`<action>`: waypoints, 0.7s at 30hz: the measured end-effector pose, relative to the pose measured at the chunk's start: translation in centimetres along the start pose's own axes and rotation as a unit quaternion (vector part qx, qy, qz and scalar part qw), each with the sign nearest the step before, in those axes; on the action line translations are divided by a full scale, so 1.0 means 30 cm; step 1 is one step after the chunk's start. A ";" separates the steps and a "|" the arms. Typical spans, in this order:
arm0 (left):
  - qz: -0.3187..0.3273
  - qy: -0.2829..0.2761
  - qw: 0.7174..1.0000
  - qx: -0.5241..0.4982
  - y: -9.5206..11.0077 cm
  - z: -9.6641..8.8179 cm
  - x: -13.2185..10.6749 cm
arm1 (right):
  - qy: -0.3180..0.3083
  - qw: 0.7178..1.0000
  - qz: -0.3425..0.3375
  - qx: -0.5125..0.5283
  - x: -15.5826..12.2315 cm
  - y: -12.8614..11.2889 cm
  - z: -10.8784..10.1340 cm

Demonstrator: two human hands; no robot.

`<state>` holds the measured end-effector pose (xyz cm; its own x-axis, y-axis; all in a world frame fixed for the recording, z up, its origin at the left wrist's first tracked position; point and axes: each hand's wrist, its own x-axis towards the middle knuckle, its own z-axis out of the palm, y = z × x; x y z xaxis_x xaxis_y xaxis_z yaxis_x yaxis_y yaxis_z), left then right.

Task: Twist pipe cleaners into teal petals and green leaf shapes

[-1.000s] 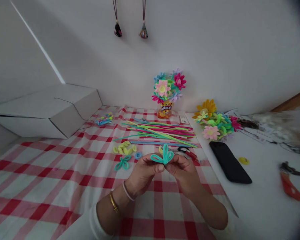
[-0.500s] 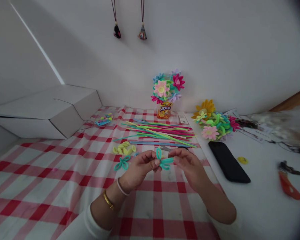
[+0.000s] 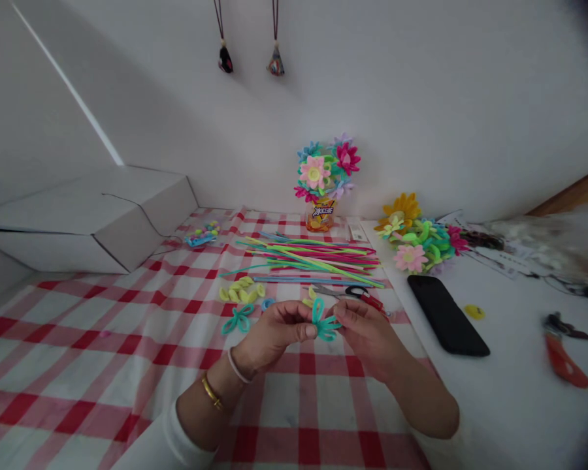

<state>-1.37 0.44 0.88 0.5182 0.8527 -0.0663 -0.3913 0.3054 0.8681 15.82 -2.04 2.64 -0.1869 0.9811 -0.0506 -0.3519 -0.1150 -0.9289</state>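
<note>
Between thumb and fingers, my left hand [image 3: 285, 331] pinches a teal looped pipe cleaner [image 3: 325, 324] at its left side. My right hand [image 3: 363, 331] grips one of its loops from the right. Another loop points upward between the hands. To the left on the cloth lies a second teal looped pipe cleaner [image 3: 238, 318]. Behind it are several small pale-yellow folded pieces [image 3: 242, 290] and a blue coil [image 3: 267, 304]. Scissors [image 3: 340, 292] with dark and red handles lie just beyond my right hand.
Many coloured pipe cleaners [image 3: 313, 258] lie across the checked tablecloth [image 3: 127, 365]. Fuzzy flowers [image 3: 326, 168] stand in a jar [image 3: 320, 215] by the wall; more flowers [image 3: 416, 238] lie at right, near a black phone [image 3: 447, 316] and red-handled pliers [image 3: 566, 356]. A white box [image 3: 88, 219] stands left.
My right hand has moved in and closed on a loop of the teal pipe cleaner, which has turned slightly. The scissors' handles are now more exposed.
</note>
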 end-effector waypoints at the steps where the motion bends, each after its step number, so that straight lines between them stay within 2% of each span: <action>1: -0.007 -0.002 1.000 0.008 -0.004 -0.003 0.001 | -0.005 1.000 0.012 0.015 -0.001 -0.003 0.003; 8: -0.026 -0.066 0.995 0.072 0.008 -0.005 -0.003 | -0.023 0.989 0.093 0.110 -0.012 0.006 0.021; 12: -0.030 -0.095 0.990 0.105 0.030 0.007 -0.012 | -0.028 0.984 0.111 0.133 -0.018 0.024 0.025; 14: -0.030 -0.096 0.990 0.100 0.027 0.006 -0.013 | -0.028 0.984 0.109 0.140 -0.019 0.021 0.027; 17: -0.020 -0.068 0.995 0.070 0.011 -0.005 -0.012 | -0.030 0.983 0.089 0.156 -0.019 0.005 0.027; 21: -0.025 -0.057 0.997 0.042 0.002 -0.013 -0.011 | -0.063 0.979 0.096 0.166 -0.021 -0.008 0.020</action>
<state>-1.87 0.34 0.76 0.6211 0.7816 -0.0579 -0.3005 0.3058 0.9034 15.47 -2.71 3.13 -0.3841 0.9113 -0.1480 -0.5731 -0.3611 -0.7356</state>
